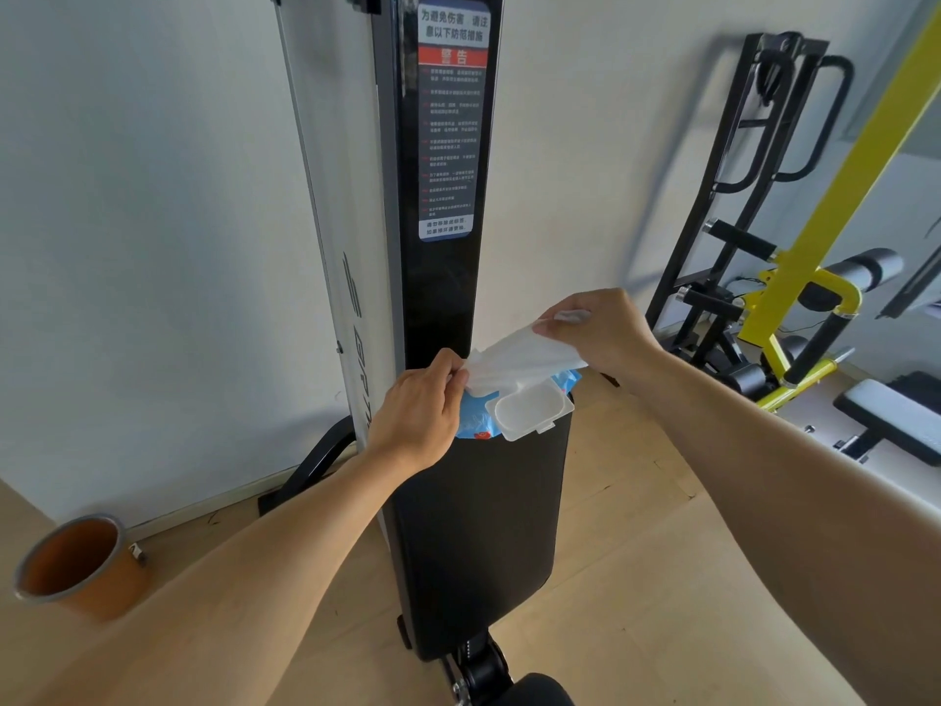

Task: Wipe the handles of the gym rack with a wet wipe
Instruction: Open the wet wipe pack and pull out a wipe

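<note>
- Nearest the camera, bottom centre: black padded bench pad (478, 542) runs away from viewer toward an upright black machine column (443, 196); hinge/knob hardware at its near end.
- Orange metal cup w/ grey rim (76, 565) sits on the pale wood floor (636, 552) at lower left, tilted, mouth facing up-right.
- On the far end of the pad: blue soft wet-wipe pack (471, 425), its white plastic flip lid (529, 410) hinged open.
- White wet wipe (519, 354) is stretched over the pack, long axis diagonal, low-left to high-right; lower edge trails down toward the pack opening. Can't tell if it's fully free of the pack.
- Left hand (417, 405) pinches the wipe's lower-left end, fingers curled; heel of hand is at the pack's left side.
- Right hand (596, 333) pinches the upper-right end betw. thumb and fingers.
- Behind hands: column carries a warning label (450, 119) w/ red band and small text; white side panel to its left, white wall behind.
- Far right: black tubular gym rack (753, 160) w/ curved handles leans at the wall, well apart from the wipe; yellow-framed machine (835, 206) w/ black foam rollers and a second black bench (891, 420) stand in front of it, betw. person and rack.
</note>
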`<move>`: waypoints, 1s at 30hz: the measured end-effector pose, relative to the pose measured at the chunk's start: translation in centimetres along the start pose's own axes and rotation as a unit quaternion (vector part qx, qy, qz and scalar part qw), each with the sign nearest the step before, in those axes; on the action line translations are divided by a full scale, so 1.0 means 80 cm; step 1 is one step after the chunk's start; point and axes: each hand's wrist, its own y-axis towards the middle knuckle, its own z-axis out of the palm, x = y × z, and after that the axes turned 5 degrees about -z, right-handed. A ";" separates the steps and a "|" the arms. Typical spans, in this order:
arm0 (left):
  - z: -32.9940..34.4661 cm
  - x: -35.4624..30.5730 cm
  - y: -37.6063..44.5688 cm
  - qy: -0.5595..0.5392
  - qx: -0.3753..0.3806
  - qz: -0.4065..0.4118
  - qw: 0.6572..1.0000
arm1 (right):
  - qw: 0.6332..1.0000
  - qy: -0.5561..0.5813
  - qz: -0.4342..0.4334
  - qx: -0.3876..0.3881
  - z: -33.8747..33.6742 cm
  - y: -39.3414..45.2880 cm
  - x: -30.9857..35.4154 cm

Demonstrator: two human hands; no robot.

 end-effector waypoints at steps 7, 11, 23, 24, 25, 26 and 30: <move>0.001 0.000 -0.001 0.001 -0.006 0.002 1.000 | 0.985 0.120 0.073 -0.097 -0.017 -0.001 -0.002; 0.003 0.003 0.001 0.002 -0.008 0.000 1.000 | 0.952 0.205 0.130 -0.185 -0.030 -0.006 -0.004; 0.006 0.003 0.004 -0.021 -0.001 -0.013 1.000 | 0.984 0.028 0.149 0.099 -0.029 -0.002 -0.019; 0.005 0.001 0.004 -0.030 0.004 -0.013 0.999 | 0.971 -0.112 0.128 0.170 -0.034 -0.006 -0.017; 0.004 0.000 0.003 -0.039 0.011 -0.011 0.999 | 0.940 -0.233 0.107 0.225 -0.037 -0.010 -0.013; 0.003 -0.001 0.003 -0.044 0.016 -0.003 0.999 | 0.889 -0.345 0.068 0.295 -0.043 -0.016 -0.009; 0.000 -0.005 0.004 -0.013 0.043 0.040 0.998 | 0.858 -0.280 0.090 0.420 -0.050 -0.023 -0.022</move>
